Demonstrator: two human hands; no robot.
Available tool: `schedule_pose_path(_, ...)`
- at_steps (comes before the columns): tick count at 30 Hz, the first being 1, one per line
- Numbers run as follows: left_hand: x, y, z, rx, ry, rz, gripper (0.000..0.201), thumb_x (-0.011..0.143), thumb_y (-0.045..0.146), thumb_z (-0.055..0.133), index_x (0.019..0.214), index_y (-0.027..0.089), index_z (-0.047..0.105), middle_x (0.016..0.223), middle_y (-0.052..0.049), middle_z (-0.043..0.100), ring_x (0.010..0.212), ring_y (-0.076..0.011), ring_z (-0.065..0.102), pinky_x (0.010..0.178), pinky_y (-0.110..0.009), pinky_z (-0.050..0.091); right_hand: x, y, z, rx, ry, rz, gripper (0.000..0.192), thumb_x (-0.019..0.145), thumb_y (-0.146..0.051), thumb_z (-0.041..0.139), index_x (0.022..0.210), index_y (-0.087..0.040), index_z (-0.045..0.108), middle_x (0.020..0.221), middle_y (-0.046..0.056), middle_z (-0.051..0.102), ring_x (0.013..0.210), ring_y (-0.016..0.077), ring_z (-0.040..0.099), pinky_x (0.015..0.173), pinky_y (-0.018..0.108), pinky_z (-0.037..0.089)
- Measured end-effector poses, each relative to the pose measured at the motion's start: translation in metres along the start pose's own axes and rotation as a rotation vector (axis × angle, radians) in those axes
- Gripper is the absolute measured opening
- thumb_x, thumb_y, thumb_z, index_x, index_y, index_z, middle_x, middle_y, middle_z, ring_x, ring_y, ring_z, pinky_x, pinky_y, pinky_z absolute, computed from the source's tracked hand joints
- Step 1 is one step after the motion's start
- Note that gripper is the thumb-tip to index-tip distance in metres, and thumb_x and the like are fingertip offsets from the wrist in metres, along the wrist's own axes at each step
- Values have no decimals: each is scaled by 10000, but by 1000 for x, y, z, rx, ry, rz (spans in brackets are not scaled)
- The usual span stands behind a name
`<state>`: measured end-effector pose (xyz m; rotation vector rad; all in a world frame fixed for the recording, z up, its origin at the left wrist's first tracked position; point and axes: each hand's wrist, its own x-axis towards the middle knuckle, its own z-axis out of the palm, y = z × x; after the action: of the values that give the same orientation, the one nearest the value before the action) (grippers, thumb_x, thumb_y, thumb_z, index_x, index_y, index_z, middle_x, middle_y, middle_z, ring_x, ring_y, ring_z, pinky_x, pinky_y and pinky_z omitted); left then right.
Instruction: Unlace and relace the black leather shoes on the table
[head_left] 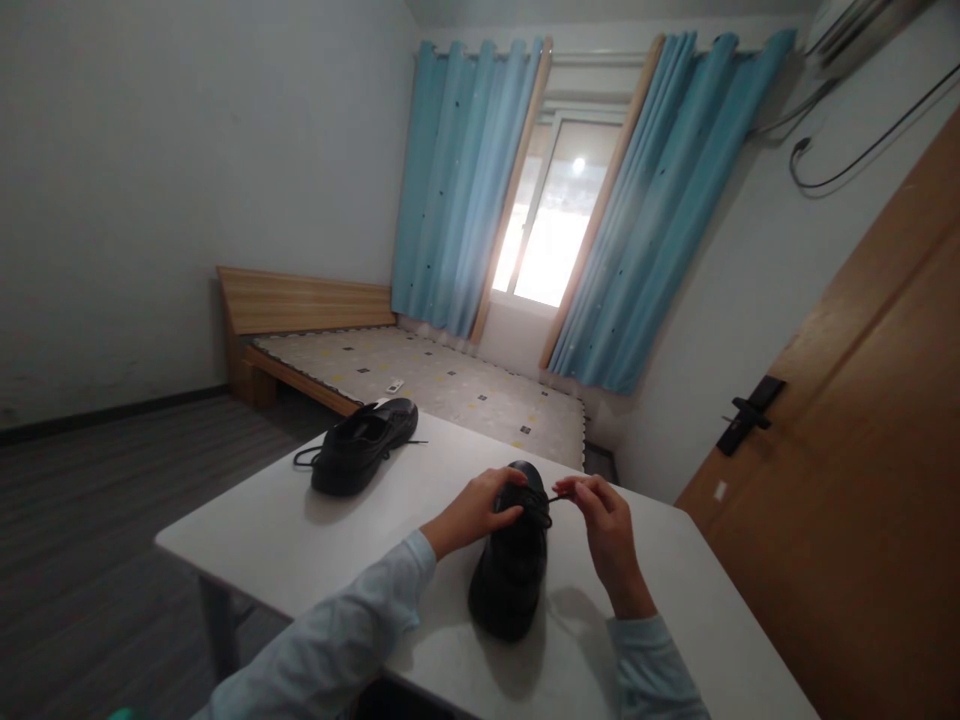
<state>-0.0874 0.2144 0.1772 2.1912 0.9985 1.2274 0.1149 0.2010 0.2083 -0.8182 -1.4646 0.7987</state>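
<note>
A black shoe (510,585) stands on the white table (660,560), its heel facing me and its toe pointing away. My left hand (480,512) grips it at the lacing, thumb and fingers over the upper part. Just right of the shoe, my right hand (609,525) pinches a black shoelace (556,497) between thumb and fingertips. The lace stretches from the shoe's lacing to that pinch. Farther left on the tabletop rests a second black shoe (352,468), untouched, with loose lace ends sticking out at both sides.
Behind the table is a bed (465,395) with a patterned mattress and a wooden headboard (307,300). A small white object (394,386) lies on the mattress. Blue curtains (465,190) flank a bright window (555,220). A brown door (847,480) stands close on the right.
</note>
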Motion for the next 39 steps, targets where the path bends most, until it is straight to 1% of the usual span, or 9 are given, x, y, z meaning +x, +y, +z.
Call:
schedule_pose_path(3,0,1,-1,17,-10,4,306,747,245,613,1048,208,577,1087,-57,622,1031,-208,555,919,-353,433,3,-3,-5,238,84,51,172,795,-299,580,668,-183,572,783,37,678,745,193,647,783,391,496)
schedule_pose_path(6,0,1,-1,24,-29,40,205,762,227,601,966,213,610,1062,-43,631,1036,-199,548,930,-340,417,4,-8,-7,332,107,76,185,775,-299,591,646,-193,511,742,20,662,661,175,646,702,373,519)
schedule_pose_path(13,0,0,-1,26,-24,58,173,772,222,607,945,214,614,1057,-35,626,1026,-186,543,927,-321,407,6,-19,-26,315,280,-47,245,794,-341,577,662,-209,418,575,-79,510,365,53,429,470,256,466)
schedule_pose_path(17,1,0,-1,57,2,47,124,780,262,615,890,204,611,979,-34,628,961,-187,547,882,-324,422,8,-9,-26,125,351,7,258,765,-357,631,669,-190,459,572,-76,512,351,50,438,372,191,378)
schedule_pose_path(19,1,1,-1,63,10,35,117,786,278,611,868,195,605,939,-37,620,925,-186,546,850,-324,436,7,-2,-19,-18,291,10,272,756,-385,638,672,-179,482,600,-59,531,375,58,475,367,184,364)
schedule_pose_path(25,0,4,-2,59,14,18,148,804,328,584,803,180,592,885,-45,579,866,-180,533,792,-320,468,0,8,2,-270,-75,25,248,764,-404,613,695,-171,563,627,-8,567,507,116,538,454,231,456)
schedule_pose_path(31,2,3,1,-18,78,-27,170,848,337,513,804,174,534,822,-28,585,797,-158,553,763,-308,485,-3,11,5,-427,-198,-20,151,794,-308,559,796,-181,640,754,34,630,678,165,579,581,280,488)
schedule_pose_path(34,3,1,-1,-86,203,-81,177,870,348,468,815,183,498,779,-2,582,729,-131,563,724,-285,490,-4,7,6,-480,-293,-126,112,779,-230,554,835,-201,647,824,32,619,751,169,573,672,303,478)
schedule_pose_path(39,5,-3,-10,-24,563,-237,175,870,355,452,807,191,467,767,-4,553,748,-153,555,724,-307,471,-8,7,11,-583,-347,-195,164,704,-138,584,848,-212,611,877,36,576,838,196,536,715,323,449)
